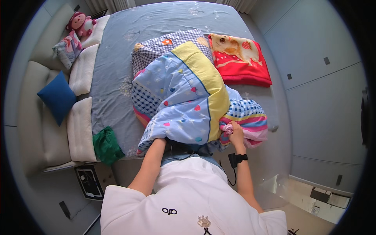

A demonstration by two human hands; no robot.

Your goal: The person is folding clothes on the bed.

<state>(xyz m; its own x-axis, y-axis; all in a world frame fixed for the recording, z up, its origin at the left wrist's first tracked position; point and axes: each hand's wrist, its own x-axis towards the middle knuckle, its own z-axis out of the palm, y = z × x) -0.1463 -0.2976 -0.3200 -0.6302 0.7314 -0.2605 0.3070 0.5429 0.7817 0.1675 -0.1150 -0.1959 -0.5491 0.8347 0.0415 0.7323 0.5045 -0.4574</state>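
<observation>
A light blue quilt [179, 102] with a yellow band, checked patches and small fruit prints lies bunched at the bed's near edge, against my body. My right hand [236, 133] grips a gathered pink checked piece of it, where the striped and checked part bulges out to the right. My left wrist [160, 142] goes in under the quilt's near left edge; the fingers are covered, so their hold is hidden. Beneath and behind the quilt is a folded dark gingham cloth [149, 60] with an orange flower patch. To its right lies a folded red blanket [241, 72] with an animal print.
The bed has a grey-blue sheet [114, 67]. On the left are white pillows [83, 129], a blue cushion [58, 97], a pink plush toy [82, 25] and a green cloth [107, 145]. A nightstand [102, 176] stands near left; wardrobe doors [323, 117] line the right.
</observation>
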